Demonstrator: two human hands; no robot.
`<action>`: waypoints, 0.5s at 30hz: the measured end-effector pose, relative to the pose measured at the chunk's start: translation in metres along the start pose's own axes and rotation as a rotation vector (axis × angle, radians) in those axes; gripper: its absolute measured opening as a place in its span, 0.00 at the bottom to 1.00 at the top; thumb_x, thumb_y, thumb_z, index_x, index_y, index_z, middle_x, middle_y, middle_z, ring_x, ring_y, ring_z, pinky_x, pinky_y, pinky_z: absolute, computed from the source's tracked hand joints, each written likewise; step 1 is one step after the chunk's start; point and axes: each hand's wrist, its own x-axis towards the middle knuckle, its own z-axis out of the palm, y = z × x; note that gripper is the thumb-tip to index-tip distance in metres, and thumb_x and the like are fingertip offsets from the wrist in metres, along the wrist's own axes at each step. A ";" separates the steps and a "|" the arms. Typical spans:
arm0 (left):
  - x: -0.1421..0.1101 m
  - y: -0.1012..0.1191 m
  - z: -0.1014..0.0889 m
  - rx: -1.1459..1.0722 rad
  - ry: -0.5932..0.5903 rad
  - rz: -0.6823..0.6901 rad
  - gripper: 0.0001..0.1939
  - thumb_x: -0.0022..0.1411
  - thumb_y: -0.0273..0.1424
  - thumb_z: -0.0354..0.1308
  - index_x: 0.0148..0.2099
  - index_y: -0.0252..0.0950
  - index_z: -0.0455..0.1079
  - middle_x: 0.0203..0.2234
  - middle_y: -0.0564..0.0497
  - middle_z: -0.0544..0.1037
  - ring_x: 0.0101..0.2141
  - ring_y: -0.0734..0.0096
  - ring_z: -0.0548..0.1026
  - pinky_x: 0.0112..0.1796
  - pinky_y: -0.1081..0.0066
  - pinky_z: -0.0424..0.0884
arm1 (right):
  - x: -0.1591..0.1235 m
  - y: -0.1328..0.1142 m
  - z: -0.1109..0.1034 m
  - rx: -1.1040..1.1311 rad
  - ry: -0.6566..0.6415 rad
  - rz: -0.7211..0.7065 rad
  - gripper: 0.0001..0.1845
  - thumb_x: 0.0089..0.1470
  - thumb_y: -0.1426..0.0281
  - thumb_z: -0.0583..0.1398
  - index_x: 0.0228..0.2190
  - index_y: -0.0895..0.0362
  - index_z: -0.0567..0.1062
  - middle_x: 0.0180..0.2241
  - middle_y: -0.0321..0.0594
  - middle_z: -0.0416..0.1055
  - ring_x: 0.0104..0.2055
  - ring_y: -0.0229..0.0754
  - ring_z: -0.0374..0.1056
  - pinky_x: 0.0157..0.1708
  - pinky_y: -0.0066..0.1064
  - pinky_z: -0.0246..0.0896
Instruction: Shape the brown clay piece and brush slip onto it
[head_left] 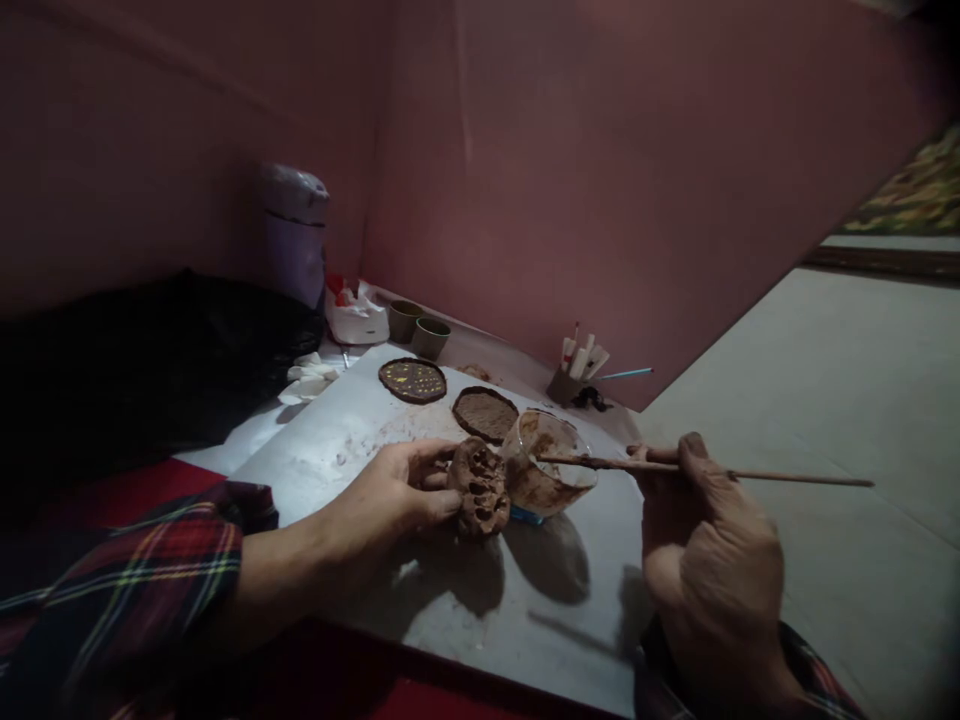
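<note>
My left hand (405, 490) grips a lump of brown clay (480, 490) with several deep holes in its face, held up above the white sheet. Between the thumb and fingers of my right hand (705, 540) is a long thin wooden stick (795, 478), smeared brown toward its far end. That end reaches into a clear glass bowl (551, 490) coated inside with brown residue, just right of the clay lump. The bowl looks tilted, and a small blue thing (526, 515) shows under it. Whether the clay touches the bowl, I cannot tell.
Two round clay discs, one yellow-speckled (412, 380) and one plain (486, 414), lie behind the bowl on the white sheet (315, 470). Farther back stand two small cups (431, 338), a tissue pack (358, 318), a lilac container (295, 235) and a holder (564, 387) with white sticks. Black plastic (150, 360) lies left.
</note>
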 end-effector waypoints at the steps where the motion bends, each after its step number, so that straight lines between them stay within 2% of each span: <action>1: 0.000 -0.001 0.000 -0.014 -0.032 0.003 0.22 0.51 0.19 0.63 0.50 0.30 0.71 0.36 0.43 0.81 0.34 0.65 0.79 0.35 0.73 0.73 | -0.003 -0.001 0.001 -0.003 -0.021 -0.008 0.06 0.44 0.68 0.66 0.21 0.56 0.76 0.23 0.32 0.73 0.28 0.34 0.70 0.35 0.28 0.70; 7: 0.000 -0.001 -0.001 -0.029 -0.067 -0.007 0.22 0.52 0.22 0.63 0.51 0.32 0.71 0.40 0.41 0.80 0.36 0.64 0.79 0.38 0.71 0.72 | -0.025 -0.009 0.007 -0.105 -0.211 -0.082 0.09 0.50 0.64 0.64 0.24 0.56 0.79 0.29 0.38 0.73 0.36 0.40 0.71 0.42 0.36 0.66; 12: 0.000 -0.002 -0.004 -0.041 -0.113 0.022 0.23 0.52 0.21 0.62 0.52 0.33 0.71 0.37 0.42 0.80 0.36 0.65 0.78 0.37 0.72 0.71 | -0.030 -0.005 0.004 -0.319 -0.297 -0.342 0.09 0.55 0.70 0.61 0.25 0.56 0.79 0.29 0.38 0.73 0.38 0.41 0.70 0.43 0.36 0.64; 15: -0.001 -0.002 -0.004 -0.039 -0.094 0.029 0.23 0.52 0.21 0.62 0.52 0.34 0.71 0.37 0.43 0.80 0.34 0.66 0.78 0.36 0.72 0.71 | -0.032 -0.004 0.003 -0.340 -0.393 -0.402 0.07 0.55 0.73 0.61 0.27 0.54 0.78 0.28 0.36 0.73 0.40 0.41 0.69 0.43 0.35 0.63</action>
